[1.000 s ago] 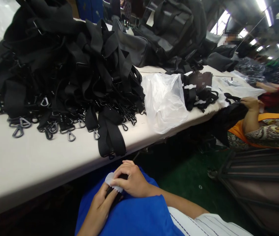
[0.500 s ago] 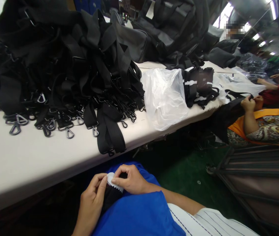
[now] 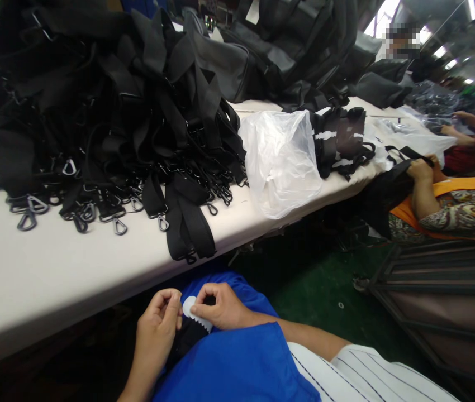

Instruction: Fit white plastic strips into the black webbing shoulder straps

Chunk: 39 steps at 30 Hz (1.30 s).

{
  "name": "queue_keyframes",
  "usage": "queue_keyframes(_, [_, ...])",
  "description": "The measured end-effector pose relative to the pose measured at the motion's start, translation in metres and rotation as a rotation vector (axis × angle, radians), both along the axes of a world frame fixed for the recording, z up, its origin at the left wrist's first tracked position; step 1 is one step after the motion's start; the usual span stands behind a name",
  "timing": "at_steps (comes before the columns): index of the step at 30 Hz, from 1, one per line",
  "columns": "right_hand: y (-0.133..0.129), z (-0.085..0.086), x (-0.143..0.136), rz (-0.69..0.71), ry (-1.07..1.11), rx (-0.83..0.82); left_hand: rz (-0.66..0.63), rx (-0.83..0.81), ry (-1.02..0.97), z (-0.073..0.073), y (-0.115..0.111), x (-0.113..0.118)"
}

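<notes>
Over my lap, my right hand (image 3: 223,307) pinches a small white piece (image 3: 189,307) between thumb and forefinger. The piece has a rounded end and a zigzag edge along its lower side. Whether it is paper or tape I cannot tell. Black material (image 3: 187,338) lies just beneath it, mostly in shadow. Close by on the left, my left hand (image 3: 160,315) has its fingertips pressed together, a little apart from the white piece. Anything between those fingertips is too small or hidden to make out. Blue cloth (image 3: 237,363) covers my lap.
A large heap of black straps (image 3: 107,123) with metal clips lies on the pale table (image 3: 74,262). To its right are a crumpled clear plastic bag (image 3: 281,162) and black bags (image 3: 288,50). A co-worker's hand (image 3: 422,170) holds black material; a slatted frame (image 3: 442,301) stands at right.
My left hand has come off the white piece and moved slightly up and left. My right hand still pinches the piece. The co-worker's hands at right have shifted.
</notes>
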State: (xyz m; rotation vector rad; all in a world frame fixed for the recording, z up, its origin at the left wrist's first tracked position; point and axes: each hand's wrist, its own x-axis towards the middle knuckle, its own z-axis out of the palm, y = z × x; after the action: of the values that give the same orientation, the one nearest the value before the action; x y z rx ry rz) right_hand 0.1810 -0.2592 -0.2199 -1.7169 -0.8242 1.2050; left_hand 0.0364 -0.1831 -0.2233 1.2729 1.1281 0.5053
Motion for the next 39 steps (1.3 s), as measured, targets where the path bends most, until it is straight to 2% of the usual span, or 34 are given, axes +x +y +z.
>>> queue_keyframes(5, [-0.004,-0.001,0.003,0.029,0.013,0.086,-0.111,-0.026,0.08,-0.002,0.006,-0.002])
queue_keyframes(11, [-0.006,-0.004,0.004,0.038,0.056,0.128,-0.221,0.002,0.061,0.001,0.008,-0.004])
queue_keyframes(21, [0.007,-0.004,0.002,0.049,0.003,-0.03,-0.048,0.175,0.05,-0.002,-0.013,0.001])
queue_keyframes(24, [0.012,-0.002,-0.001,0.06,-0.102,-0.091,-0.066,0.314,0.073,-0.002,-0.016,0.003])
queue_keyframes(27, [0.014,-0.002,-0.004,0.053,-0.217,-0.094,-0.098,0.46,0.096,-0.002,-0.018,0.003])
queue_keyframes(29, [0.011,-0.004,-0.006,0.032,-0.248,-0.073,-0.109,0.496,0.093,-0.003,-0.019,0.001])
queue_keyframes(31, [0.006,-0.007,-0.006,-0.001,-0.231,-0.03,-0.136,0.427,0.088,-0.007,-0.02,-0.003])
queue_keyframes(35, [-0.004,-0.011,-0.006,-0.05,-0.168,0.051,-0.134,0.133,0.103,-0.014,-0.016,-0.009])
queue_keyframes(37, [-0.006,-0.012,-0.006,-0.066,-0.163,0.074,-0.142,0.071,0.081,-0.013,-0.01,-0.009])
queue_keyframes(39, [-0.006,-0.013,-0.006,-0.07,-0.159,0.091,-0.229,0.04,0.044,-0.01,-0.002,-0.007])
